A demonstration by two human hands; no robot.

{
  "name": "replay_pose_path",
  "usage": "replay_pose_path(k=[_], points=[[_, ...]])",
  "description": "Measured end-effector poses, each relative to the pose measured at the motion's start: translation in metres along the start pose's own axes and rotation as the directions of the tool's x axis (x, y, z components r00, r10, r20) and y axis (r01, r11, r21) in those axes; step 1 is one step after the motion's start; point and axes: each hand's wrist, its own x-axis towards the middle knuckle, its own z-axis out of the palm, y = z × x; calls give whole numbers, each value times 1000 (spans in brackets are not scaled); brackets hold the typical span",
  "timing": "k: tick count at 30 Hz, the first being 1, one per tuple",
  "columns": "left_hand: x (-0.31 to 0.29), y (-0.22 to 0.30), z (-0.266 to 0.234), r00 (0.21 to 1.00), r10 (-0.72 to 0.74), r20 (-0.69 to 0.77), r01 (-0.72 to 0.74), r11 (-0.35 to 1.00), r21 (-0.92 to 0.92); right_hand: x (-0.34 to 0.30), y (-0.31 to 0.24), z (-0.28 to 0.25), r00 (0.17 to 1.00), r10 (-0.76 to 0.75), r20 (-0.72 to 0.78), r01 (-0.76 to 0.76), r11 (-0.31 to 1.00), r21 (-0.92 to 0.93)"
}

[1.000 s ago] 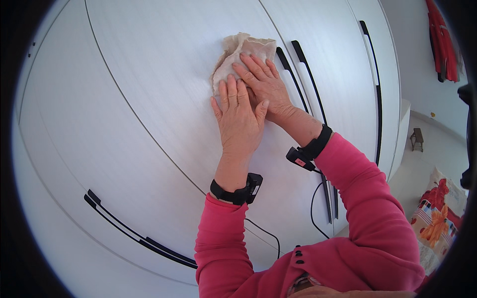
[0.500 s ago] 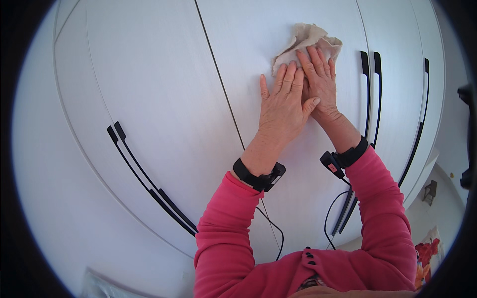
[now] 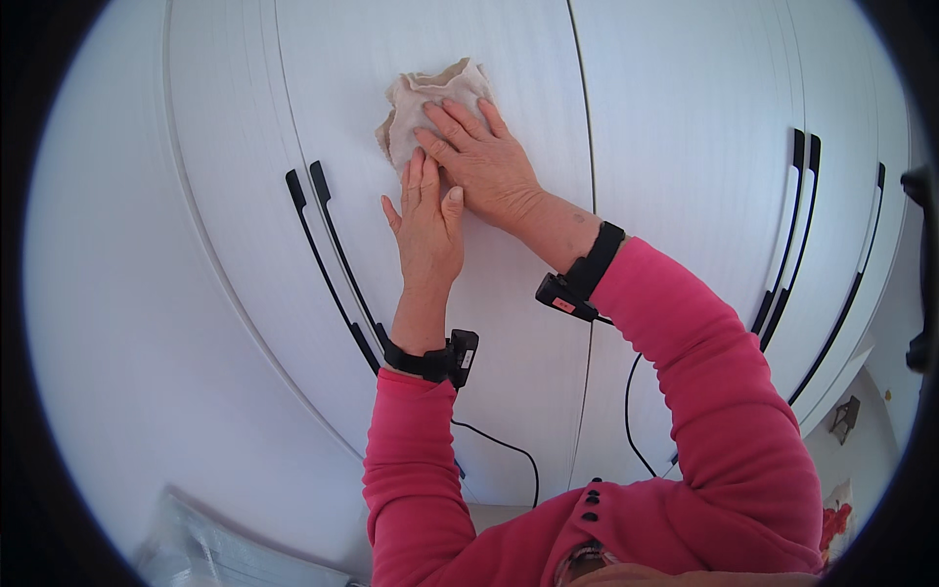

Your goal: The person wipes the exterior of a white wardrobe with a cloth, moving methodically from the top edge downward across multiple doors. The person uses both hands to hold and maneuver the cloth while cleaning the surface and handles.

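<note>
Head view is showing two bare hands working at a white panelled door point(image 3: 518, 372), with a crumpled beige cloth point(image 3: 423, 91) lying against it under the fingers. The right grip point(image 3: 487, 171) is lying flat and wide, its fingers spreading over the cloth and pressing on it rather than closing round it. The left grip point(image 3: 428, 235) is reaching up just below and to the left of the right one, its fingers stretching out straight, their tips meeting the cloth's lower edge; whether its palm is touching the door, I cannot tell. The cloth is sticking out beyond the right grip's fingertips, its upper edge ruffling.

Left of the left grip, two long black handles point(image 3: 320, 181) are running down side by side. Right of the right grip, a dark seam point(image 3: 585, 98) is passing between panels, and farther out that way another pair of black handles point(image 3: 799, 152) is standing. Below each grip, a black wrist strap point(image 3: 597, 259) is wrapping the wrist and carrying a small black device point(image 3: 465, 357), while pink sleeves point(image 3: 704, 342) are covering the arms. Well apart from the right grip, low on its right, a small stool point(image 3: 844, 421) is standing on the floor.
</note>
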Motion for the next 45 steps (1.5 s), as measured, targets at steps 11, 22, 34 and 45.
replay_pose_path(k=[11,22,34,45], points=[[-107,-102,6,933,-293,-210,148,843,-517,-22,-119,81,962,-141,235,25,899,436],[-50,30,35,994,-23,-111,-11,955,-297,-16,-3,-43,951,35,307,-82,986,143],[-55,269,164,909,344,236,-286,926,-248,-206,177,-193,860,493,-132,-509,846,-160],[-87,353,210,809,516,280,-426,845,-324,-294,216,-222,759,575,-305,-581,810,82]])
